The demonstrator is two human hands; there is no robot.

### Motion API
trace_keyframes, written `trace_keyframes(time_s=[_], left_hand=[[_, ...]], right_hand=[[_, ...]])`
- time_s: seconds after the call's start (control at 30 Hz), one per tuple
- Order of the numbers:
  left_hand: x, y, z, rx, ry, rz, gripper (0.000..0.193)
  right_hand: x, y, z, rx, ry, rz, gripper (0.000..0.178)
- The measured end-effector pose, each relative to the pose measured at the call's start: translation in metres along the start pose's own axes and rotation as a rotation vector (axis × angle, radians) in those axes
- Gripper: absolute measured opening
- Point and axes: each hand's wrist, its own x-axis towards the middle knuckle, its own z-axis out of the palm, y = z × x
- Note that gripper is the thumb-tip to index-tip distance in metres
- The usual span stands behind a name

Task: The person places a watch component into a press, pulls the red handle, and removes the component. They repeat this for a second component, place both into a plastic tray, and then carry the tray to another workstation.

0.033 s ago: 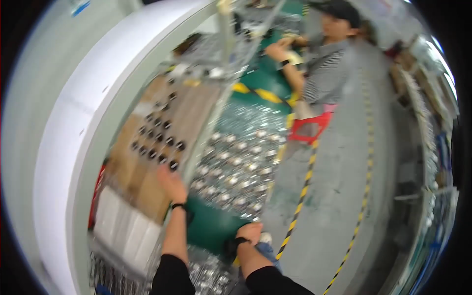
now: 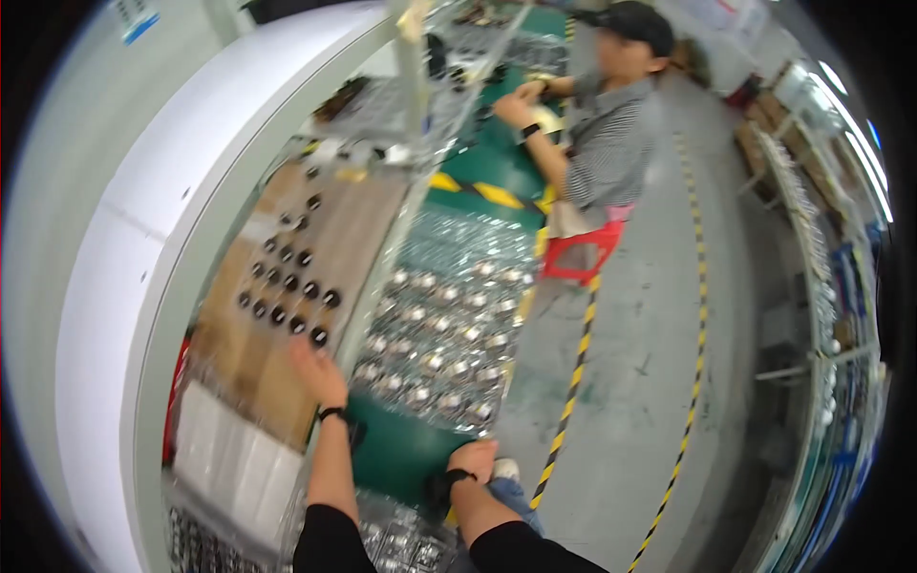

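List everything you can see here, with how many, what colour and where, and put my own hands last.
brown board: one, brown, left bench, under clear film
black round parts: about fifteen, black, in rows on the brown board
shiny round parts: dozens, silver, in rows under clear film on the green surface
white blocks: a few, white, lower left, wrapped
co-worker: one, striped grey shirt and dark cap, seated at top
red stool: one, red, under the co-worker
hazard stripe: yellow and black, on the grey floor
left hand: open, flat on the brown board's near edge
right hand: at the near edge of the green surface, grip unclear
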Motion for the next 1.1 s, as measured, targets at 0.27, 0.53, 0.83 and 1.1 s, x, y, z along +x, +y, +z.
trace_keyframes(time_s=[0.27,0.53,0.83,1.1], left_hand=[[-0.008,0.026,0.005,-0.151,0.010,-0.014,0.041],[-0.005,0.021,0.003,-0.146,0.031,-0.031,0.036],[-0.006,0.016,0.003,-0.134,0.043,-0.038,0.033],[-0.004,0.033,0.009,-0.137,0.033,-0.072,0.031]], right_hand=[[0.012,-0.009,-0.030,0.060,-0.062,0.101,0.051],[0.000,-0.018,-0.044,0.034,-0.106,0.157,0.055],[-0.001,-0.016,-0.037,0.034,-0.063,0.125,0.057],[0.007,-0.013,-0.034,-0.047,-0.007,0.081,0.059]])
